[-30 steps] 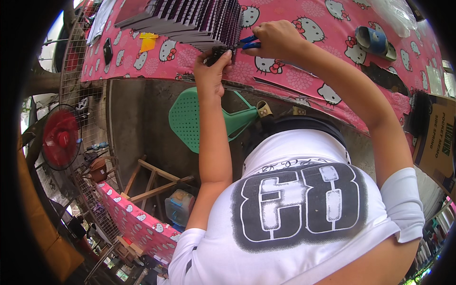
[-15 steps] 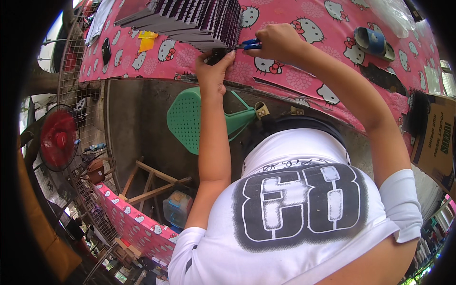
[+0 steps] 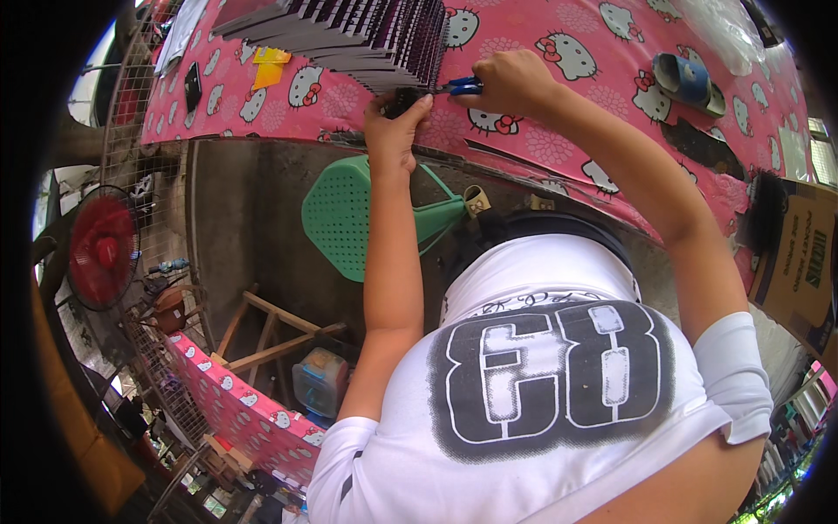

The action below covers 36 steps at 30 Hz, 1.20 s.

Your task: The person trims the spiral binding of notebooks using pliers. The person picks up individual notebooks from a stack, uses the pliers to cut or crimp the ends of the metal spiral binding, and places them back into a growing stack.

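A long row of spiral-bound notebooks point(image 3: 349, 44) with white pages and dark purple edges stands fanned on the pink table at the top. At its near end my left hand point(image 3: 393, 131) is closed round a small black object point(image 3: 403, 101), thumb toward the binding; its kind is unclear. My right hand point(image 3: 517, 80), to the right, grips blue-handled pliers point(image 3: 465, 86). Their jaws point left and reach the bound edge beside my left thumb. The exact contact at the jaw tips is too small to make out.
The table point(image 3: 559, 140) has a patterned pink cover. On it are a phone point(image 3: 193, 87), yellow packets point(image 3: 269, 68), a blue cylindrical container point(image 3: 685, 80) and clear plastic point(image 3: 720, 31). Below are a green stool point(image 3: 336, 218) and a plastic box point(image 3: 320, 382). A red fan point(image 3: 105, 249) stands left, a cardboard box point(image 3: 799, 262) right.
The view has shifted slightly. Both hands keep their grips, and the pliers stay at the near end of the notebook row with hardly any movement.
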Each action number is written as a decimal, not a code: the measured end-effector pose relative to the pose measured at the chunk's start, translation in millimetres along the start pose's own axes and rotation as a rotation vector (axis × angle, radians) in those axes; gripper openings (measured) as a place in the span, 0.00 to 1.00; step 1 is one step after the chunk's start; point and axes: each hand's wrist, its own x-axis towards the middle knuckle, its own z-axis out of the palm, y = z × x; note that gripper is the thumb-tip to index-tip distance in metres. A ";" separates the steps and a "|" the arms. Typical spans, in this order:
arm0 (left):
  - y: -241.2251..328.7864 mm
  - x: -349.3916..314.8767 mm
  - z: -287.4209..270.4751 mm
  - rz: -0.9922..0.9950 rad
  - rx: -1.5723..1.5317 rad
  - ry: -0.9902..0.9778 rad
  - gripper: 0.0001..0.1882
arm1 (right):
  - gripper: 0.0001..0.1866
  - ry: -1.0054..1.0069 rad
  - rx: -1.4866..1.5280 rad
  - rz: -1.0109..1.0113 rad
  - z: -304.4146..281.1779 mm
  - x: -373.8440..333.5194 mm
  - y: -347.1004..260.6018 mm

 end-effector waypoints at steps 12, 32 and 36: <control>4.3 -2.4 -0.5 0.006 0.066 -0.022 0.30 | 0.27 0.122 -0.006 -0.063 17.1 1.6 5.9; -7.4 0.3 -11.9 0.131 0.381 0.086 0.29 | 0.25 0.275 -0.190 -0.115 17.7 -5.3 16.2; -9.5 -5.8 -4.5 0.555 0.874 0.210 0.32 | 0.25 0.427 -0.206 -0.243 28.3 6.2 14.8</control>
